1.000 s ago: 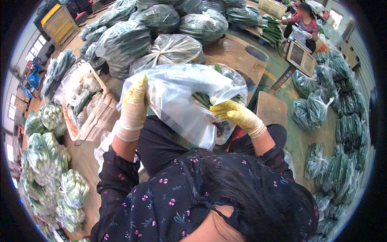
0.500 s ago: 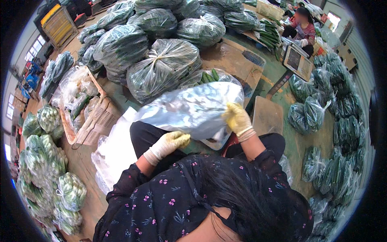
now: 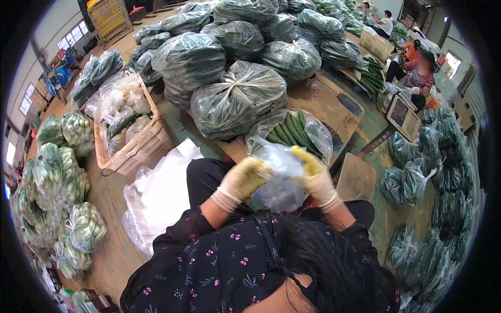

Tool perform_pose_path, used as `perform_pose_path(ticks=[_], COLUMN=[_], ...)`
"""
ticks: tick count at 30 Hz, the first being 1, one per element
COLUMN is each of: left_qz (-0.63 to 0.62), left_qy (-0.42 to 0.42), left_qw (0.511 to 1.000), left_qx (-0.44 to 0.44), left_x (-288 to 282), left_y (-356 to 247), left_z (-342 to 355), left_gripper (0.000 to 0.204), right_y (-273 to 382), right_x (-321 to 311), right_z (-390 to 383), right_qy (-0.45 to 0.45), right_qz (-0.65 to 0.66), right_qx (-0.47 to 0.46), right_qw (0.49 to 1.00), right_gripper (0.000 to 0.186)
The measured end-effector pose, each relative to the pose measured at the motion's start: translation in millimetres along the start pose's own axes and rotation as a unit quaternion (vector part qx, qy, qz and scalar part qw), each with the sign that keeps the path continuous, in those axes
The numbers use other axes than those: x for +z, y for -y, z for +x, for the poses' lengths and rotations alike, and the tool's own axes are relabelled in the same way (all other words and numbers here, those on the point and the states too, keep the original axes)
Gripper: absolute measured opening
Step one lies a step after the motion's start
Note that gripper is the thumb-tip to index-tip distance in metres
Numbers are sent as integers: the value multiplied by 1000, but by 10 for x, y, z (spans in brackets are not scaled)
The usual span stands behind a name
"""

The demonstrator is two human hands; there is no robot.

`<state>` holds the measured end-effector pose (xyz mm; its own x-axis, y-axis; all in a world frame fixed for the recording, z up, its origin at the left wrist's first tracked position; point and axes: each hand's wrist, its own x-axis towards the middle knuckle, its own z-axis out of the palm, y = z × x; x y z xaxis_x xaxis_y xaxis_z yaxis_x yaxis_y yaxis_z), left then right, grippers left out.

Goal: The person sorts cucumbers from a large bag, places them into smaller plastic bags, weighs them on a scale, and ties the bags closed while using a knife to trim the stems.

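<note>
Between my two gloved hands, above my lap, hangs a bunched, clear plastic bag (image 3: 279,164). My left hand (image 3: 244,180) grips its left side with curled fingers. On the other side my right hand (image 3: 314,177) pinches the bag, fingers and thumb closed. Both hands wear pale yellow gloves. Just beyond them, several dark green cucumbers (image 3: 292,130) lie side by side in an opened clear bag. A stack of flat white plastic sheets or bags (image 3: 169,190) lies beside my left knee.
Large filled bags (image 3: 240,99) are piled ahead. A crate (image 3: 135,151) with loose bags stands at left, near bagged green-white vegetables (image 3: 55,180). A scale display (image 3: 403,116) rises at right, before rows of bagged cucumbers (image 3: 454,172). Other people (image 3: 420,75) sit at far right.
The plastic bag was spread wide between my hands and is now gathered small. My left hand has moved up toward my right. The view has shifted, showing more of the cucumbers and people.
</note>
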<state>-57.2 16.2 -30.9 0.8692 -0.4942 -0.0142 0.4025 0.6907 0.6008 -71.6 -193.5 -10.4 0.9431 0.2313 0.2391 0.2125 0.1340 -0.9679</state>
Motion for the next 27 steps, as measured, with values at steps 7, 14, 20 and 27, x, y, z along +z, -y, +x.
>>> perform_pose_path(ticks=[7, 14, 20, 27], left_qz=[-87, 249, 887, 671], left_qy=[-5, 94, -113, 199], left_qw=[996, 963, 427, 700], left_qx=[31, -53, 136, 146], left_x=[-520, 456, -108, 452], left_y=[-956, -563, -908, -1012], left_z=[-383, 107, 643, 343], left_gripper=[16, 30, 18, 21], right_y=[-195, 835, 50, 428], right_x=[-1644, -105, -1115, -1236], right_z=[-438, 168, 469, 904], right_qy=[-71, 90, -63, -117], right_qz=[-480, -460, -631, -300], right_qx=[214, -193, -115, -34], right_qw=[848, 862, 765, 946], right_gripper=[89, 108, 32, 43])
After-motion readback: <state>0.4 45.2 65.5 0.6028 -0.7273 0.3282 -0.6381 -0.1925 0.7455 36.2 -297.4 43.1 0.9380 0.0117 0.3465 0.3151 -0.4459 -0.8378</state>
